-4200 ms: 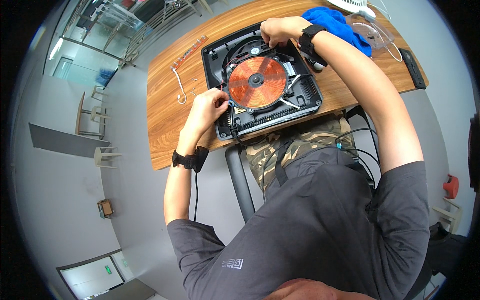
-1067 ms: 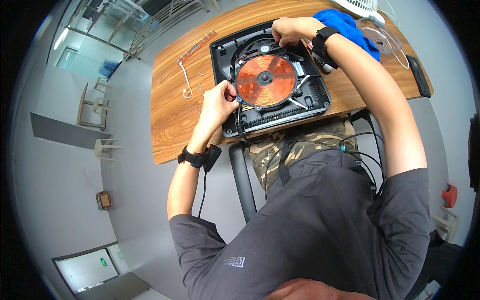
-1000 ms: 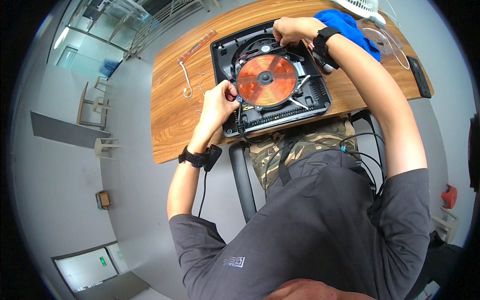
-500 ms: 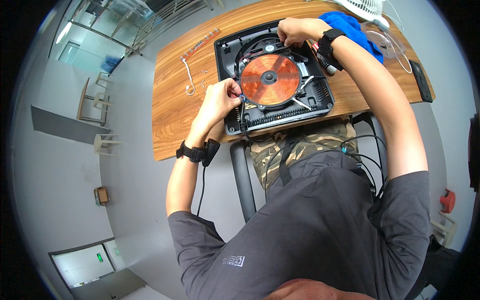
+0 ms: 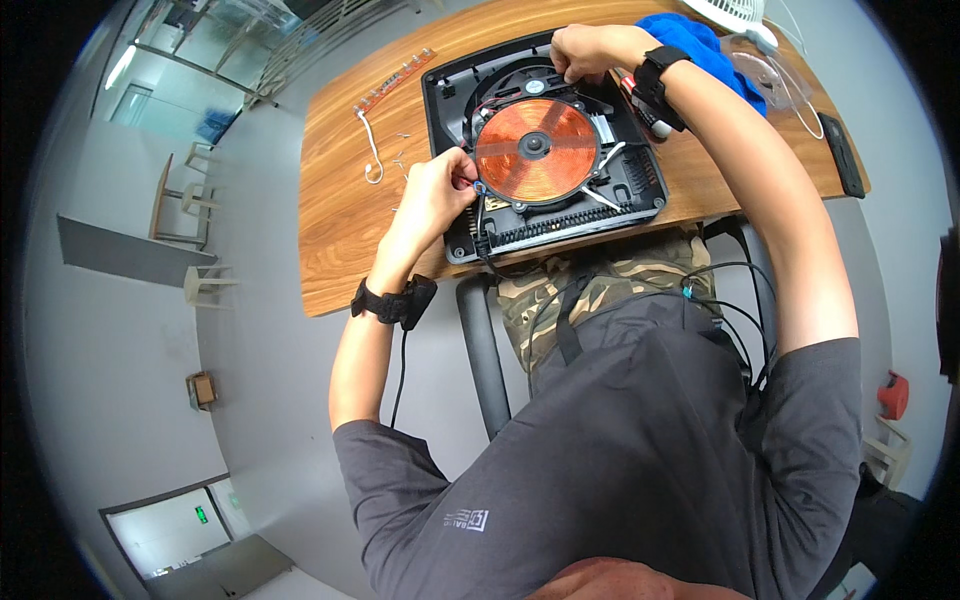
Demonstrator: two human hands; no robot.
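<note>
Two hands, the left hand (image 5: 437, 193) and the right hand (image 5: 590, 52), are well apart, at two sides of an open black case (image 5: 450, 112). The case lies on the wooden tabletop (image 5: 345, 225). In it, between the hands, is a round copper coil (image 5: 560, 148).

The left hand has its thumb and finger close together at the coil's near left edge. A tiny blue bit (image 5: 481, 188) is just beside the fingertips, but I cannot tell if they hold it. The right hand curls over the far right part of the case, and I cannot tell what its fingertips grip. Two white leads (image 5: 611, 161) stick out of the coil's right side, nearer to the body than the right hand.

To the left of the left hand and farther out lie small silver bits (image 5: 400, 163), a white wire (image 5: 371, 148) and a thin red strip (image 5: 396, 82). Right of the right hand is a blue cloth (image 5: 690, 48). Farther right lies a black bar (image 5: 840, 155). Each wrist wears a black band (image 5: 383, 304).
</note>
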